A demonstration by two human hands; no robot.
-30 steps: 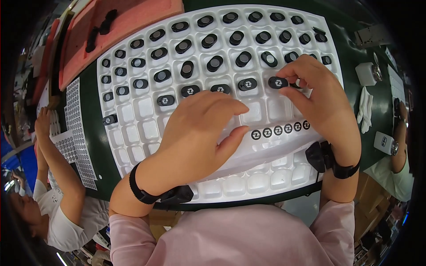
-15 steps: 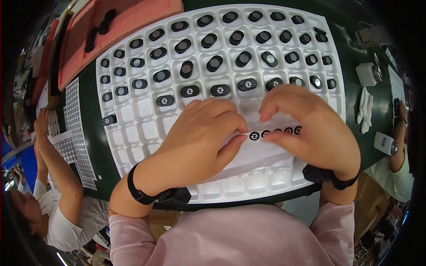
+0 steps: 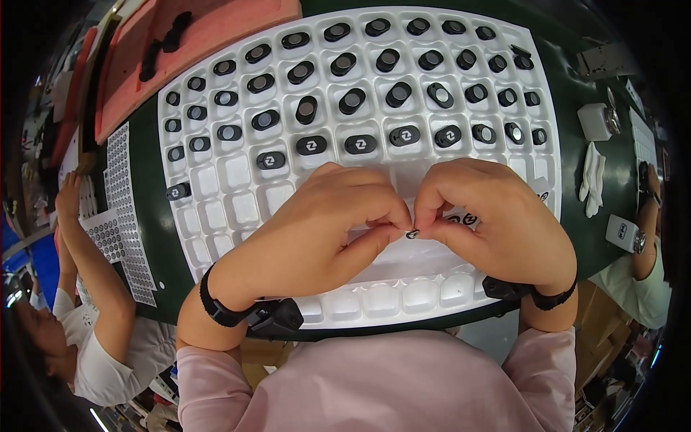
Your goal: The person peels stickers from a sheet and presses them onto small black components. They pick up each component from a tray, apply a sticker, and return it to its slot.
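Observation:
My left hand (image 3: 335,223) and my right hand (image 3: 493,212) meet over the white tray (image 3: 389,191), thumbs and forefingers pinched. Between their fingertips is a small round black-and-white sticker (image 3: 412,234), partly hidden. It belongs to, or sits at the edge of, a white sticker strip (image 3: 471,219) whose other round marks show under my right hand. A pale sheet (image 3: 403,266) lies below my fingers across the tray. Just beyond my hands is a row of black oval parts (image 3: 360,145) with white symbols on top; other black parts (image 3: 352,100) farther back carry grey discs.
A pink foam board (image 3: 209,43) lies at the far left. Sticker sheets (image 3: 129,216) lie on the green table beside a co-worker (image 3: 93,302). A white bottle (image 3: 596,121), a white glove (image 3: 592,180) and another bottle (image 3: 623,232) stand or lie at right.
My right hand has come left and its fingers have closed at my left fingertips. My left hand has shifted slightly right and down. The strip's marks are now mostly covered.

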